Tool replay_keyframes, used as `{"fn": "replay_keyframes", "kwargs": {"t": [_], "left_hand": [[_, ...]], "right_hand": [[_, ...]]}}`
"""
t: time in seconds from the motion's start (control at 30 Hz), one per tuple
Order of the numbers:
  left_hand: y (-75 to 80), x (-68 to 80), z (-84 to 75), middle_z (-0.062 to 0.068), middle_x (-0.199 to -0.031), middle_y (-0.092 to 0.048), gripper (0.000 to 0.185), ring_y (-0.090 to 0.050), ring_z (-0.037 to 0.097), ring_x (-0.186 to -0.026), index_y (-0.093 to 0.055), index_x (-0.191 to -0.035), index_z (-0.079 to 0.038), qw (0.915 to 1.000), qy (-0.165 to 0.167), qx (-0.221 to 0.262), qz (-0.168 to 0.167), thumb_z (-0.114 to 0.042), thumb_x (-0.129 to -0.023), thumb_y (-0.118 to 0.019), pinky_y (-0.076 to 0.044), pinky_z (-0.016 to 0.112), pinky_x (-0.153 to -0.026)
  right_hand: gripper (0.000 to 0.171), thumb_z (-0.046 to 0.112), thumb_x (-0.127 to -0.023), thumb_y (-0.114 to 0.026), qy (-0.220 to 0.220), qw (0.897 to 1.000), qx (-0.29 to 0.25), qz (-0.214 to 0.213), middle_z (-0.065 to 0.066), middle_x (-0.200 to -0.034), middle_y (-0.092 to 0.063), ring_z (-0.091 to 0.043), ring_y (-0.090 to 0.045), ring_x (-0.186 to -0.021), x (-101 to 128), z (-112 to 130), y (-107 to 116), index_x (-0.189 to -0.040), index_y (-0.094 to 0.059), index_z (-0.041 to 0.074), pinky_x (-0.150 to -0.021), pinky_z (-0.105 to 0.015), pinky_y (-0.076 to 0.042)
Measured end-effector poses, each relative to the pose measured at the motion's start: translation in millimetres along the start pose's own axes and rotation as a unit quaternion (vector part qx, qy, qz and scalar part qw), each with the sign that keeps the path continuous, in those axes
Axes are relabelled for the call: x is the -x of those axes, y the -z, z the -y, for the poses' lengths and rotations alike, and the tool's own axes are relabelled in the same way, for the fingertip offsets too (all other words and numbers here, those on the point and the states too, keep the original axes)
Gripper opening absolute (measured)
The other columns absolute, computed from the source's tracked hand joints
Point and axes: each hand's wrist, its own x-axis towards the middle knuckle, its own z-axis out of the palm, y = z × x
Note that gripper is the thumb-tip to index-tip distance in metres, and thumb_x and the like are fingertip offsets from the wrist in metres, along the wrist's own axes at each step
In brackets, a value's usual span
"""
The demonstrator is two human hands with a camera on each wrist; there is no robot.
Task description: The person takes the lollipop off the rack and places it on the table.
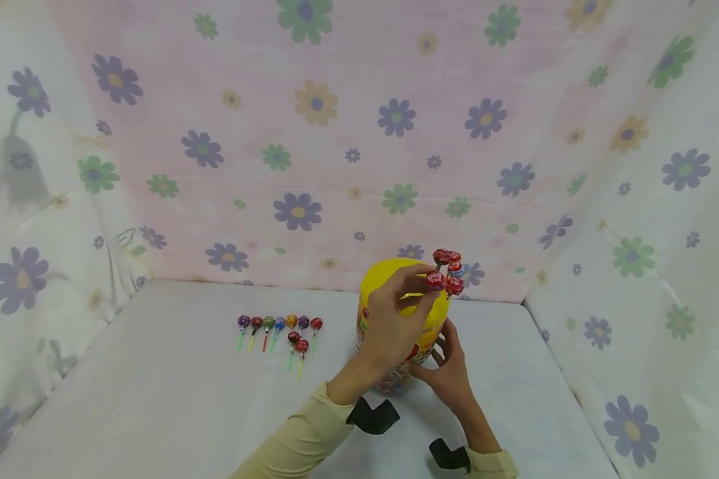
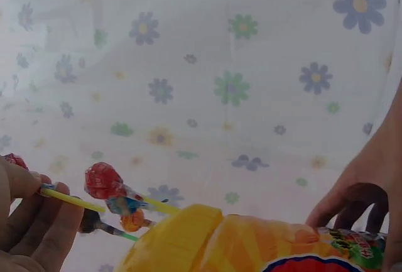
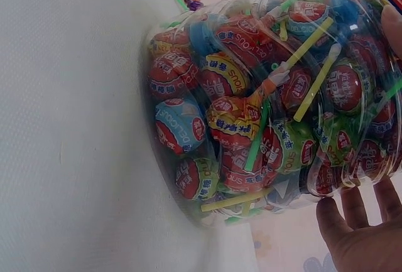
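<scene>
A clear plastic jar (image 1: 364, 332) packed with wrapped lollipops stands on the white table, closed by a yellow lid (image 1: 386, 274). My left hand (image 1: 424, 285) is over the lid and pinches the sticks of a small bunch of red lollipops (image 1: 447, 271), heads up above the jar. In the left wrist view that bunch (image 2: 103, 181) sits just left of the lid (image 2: 188, 240). My right hand (image 1: 446, 359) grips the jar's right side. Its fingers (image 3: 358, 228) show below the jar (image 3: 264, 115) in the right wrist view.
Several loose lollipops (image 1: 278, 329) lie in a row on the table left of the jar. Flowered cloth walls (image 1: 347, 146) close in the back and both sides. Black wrist straps (image 1: 373, 418) sit near the front edge.
</scene>
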Motion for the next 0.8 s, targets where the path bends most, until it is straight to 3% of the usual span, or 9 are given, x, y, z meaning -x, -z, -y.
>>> {"fn": "replay_keyframes", "kwargs": {"t": [0.23,0.37,0.57,0.8], "left_hand": [[25.8,16.6,8.1,0.013,-0.117,-0.071,0.034,-0.072,0.026,-0.104,-0.061,-0.129,-0.005,0.9989,0.031,-0.005,-0.034,-0.003,-0.096,-0.069,-0.062,0.030,-0.085],[46.3,36.5,22.1,0.016,-0.114,-0.071,0.033,-0.072,0.029,-0.100,-0.062,-0.127,-0.005,0.9962,0.064,-0.002,-0.059,-0.004,-0.095,-0.070,-0.063,0.031,-0.078],[78.0,70.1,39.7,0.014,-0.106,-0.073,0.033,-0.072,0.020,-0.092,-0.064,-0.126,-0.008,0.9870,0.116,-0.023,-0.109,-0.005,-0.093,-0.072,-0.063,0.028,-0.070],[119.8,102.4,68.0,0.017,-0.102,-0.073,0.034,-0.073,0.015,-0.084,-0.065,-0.125,-0.002,0.9761,0.160,-0.063,-0.133,0.000,-0.091,-0.073,-0.062,0.025,-0.065]], "right_hand": [[0.101,0.000,-0.076,-0.087,-0.011,1.000,0.004,-0.005,-0.012,-0.154,-0.040,-0.040,-0.043,-0.142,-0.8,2.5,-1.1,-0.157,-0.027,0.016,-0.116,-0.057,-0.035],[0.102,-0.001,-0.076,-0.087,-0.020,1.000,0.005,-0.003,-0.012,-0.154,-0.039,-0.040,-0.042,-0.142,1.3,3.0,-2.0,-0.157,-0.027,0.016,-0.116,-0.057,-0.035],[0.102,0.001,-0.076,-0.088,-0.020,1.000,0.005,0.004,-0.011,-0.153,-0.040,-0.038,-0.043,-0.142,3.7,1.3,-2.4,-0.157,-0.027,0.018,-0.116,-0.057,-0.035],[0.102,0.005,-0.078,-0.088,-0.020,1.000,0.007,0.006,-0.008,-0.154,-0.039,-0.037,-0.042,-0.142,2.9,0.5,-1.1,-0.157,-0.026,0.021,-0.116,-0.058,-0.035]]}}
